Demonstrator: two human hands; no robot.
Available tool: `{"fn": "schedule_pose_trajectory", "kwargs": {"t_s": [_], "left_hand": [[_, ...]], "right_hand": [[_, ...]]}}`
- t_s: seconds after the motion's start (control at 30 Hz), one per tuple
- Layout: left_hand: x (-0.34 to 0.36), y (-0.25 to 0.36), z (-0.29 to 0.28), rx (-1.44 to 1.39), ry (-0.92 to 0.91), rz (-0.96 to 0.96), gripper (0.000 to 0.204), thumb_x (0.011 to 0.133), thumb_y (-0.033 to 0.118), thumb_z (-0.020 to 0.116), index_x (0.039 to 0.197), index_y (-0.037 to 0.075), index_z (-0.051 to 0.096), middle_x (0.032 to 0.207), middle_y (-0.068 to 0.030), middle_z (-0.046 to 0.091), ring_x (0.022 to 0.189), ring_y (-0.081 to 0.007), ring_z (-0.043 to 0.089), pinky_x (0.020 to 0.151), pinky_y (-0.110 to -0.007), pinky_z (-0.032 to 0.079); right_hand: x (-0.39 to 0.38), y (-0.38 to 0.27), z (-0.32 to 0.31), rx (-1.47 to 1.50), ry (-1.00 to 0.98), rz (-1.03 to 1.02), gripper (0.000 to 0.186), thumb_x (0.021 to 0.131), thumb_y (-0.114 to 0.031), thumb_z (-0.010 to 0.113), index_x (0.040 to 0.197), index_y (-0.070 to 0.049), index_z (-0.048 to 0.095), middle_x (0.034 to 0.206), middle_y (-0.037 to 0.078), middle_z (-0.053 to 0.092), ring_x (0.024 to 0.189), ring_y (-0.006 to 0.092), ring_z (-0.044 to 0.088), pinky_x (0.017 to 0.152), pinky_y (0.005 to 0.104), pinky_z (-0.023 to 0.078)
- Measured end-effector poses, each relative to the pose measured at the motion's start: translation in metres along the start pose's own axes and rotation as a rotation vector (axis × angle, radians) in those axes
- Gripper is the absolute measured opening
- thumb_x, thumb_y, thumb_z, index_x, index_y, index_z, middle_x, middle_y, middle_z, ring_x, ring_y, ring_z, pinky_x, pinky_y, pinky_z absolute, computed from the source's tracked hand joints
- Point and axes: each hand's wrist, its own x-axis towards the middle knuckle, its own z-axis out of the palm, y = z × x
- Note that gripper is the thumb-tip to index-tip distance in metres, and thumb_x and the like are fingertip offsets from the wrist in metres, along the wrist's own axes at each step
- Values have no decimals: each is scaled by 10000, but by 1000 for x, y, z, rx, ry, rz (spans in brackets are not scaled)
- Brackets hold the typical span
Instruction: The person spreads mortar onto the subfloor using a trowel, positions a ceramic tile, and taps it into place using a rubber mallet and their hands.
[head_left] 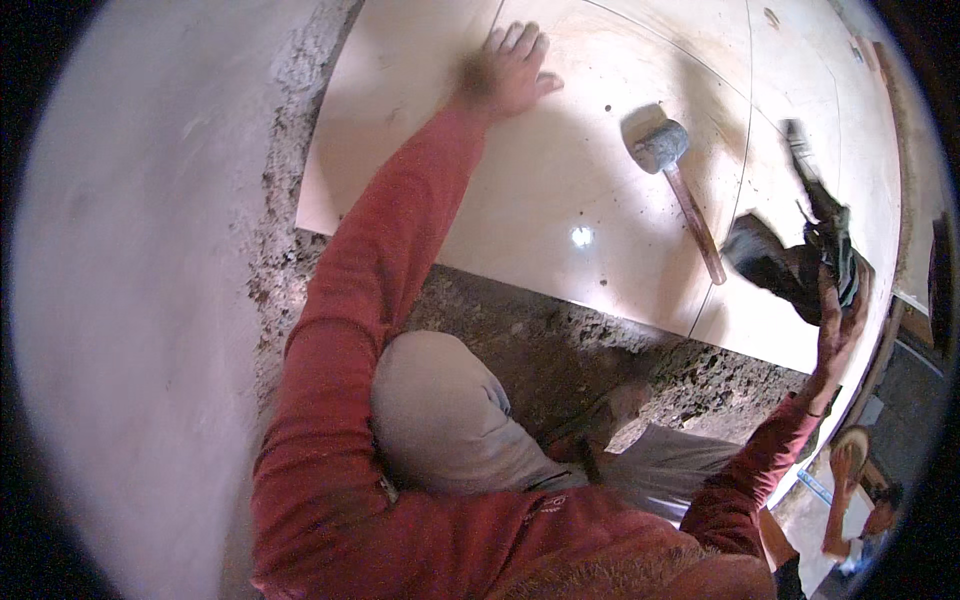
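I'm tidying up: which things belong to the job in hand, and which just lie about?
Likely the job's:
- flat cream tiles, under the left hand
- blurred black object, in the right hand
- grey mallet with brown wooden handle, untouched

Seemingly lying about:
- straight blue strip, lower right

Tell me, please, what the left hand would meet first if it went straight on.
Ahead of the left hand, the way looks free over pale tile to the picture's edge, though depth is unclear.
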Motion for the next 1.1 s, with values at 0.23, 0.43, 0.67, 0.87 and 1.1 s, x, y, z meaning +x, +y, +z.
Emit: {"fn": "schedule_pose_trajectory", "kwargs": {"t_s": [0.23,0.43,0.67,0.87,1.1], "left_hand": [[100,-9,16,36,87,-155,635,964,402,570,1357,-92,497,1400,-235,511,1333,-369,444,1138,-492,311],[102,-14,22,26,122,-161,635,974,378,563,1392,-88,460,1456,-263,472,1367,-399,425,1167,-512,280],[103,-36,43,-7,-14,-264,685,1034,388,485,1521,-68,328,1583,-277,331,1479,-412,305,1221,-508,207],[90,8,4,219,-69,-101,654,1012,368,527,1499,-45,387,1580,-253,353,1475,-390,320,1215,-496,226],[-55,95,-20,38,-98,371,681,1004,545,500,1534,132,390,1579,-153,393,1444,-385,369,1169,-601,253]], "right_hand": [[-16,72,166,315,-216,49,661,919,-215,741,1510,-145,454,1453,110,470,1367,277,455,1104,449,448],[9,17,254,-169,-237,-50,620,920,-221,696,1469,-119,425,1220,169,558,1062,372,613,896,482,535],[-31,0,169,219,-478,-28,353,950,-160,671,1243,-6,546,969,202,638,858,413,657,746,467,531],[-154,-40,111,-4,-749,26,409,923,-299,690,1241,-77,560,992,146,648,873,387,677,723,490,537],[-220,-63,126,-18,-870,28,328,952,-351,625,1171,-126,530,932,123,624,805,357,691,675,489,577]]}}
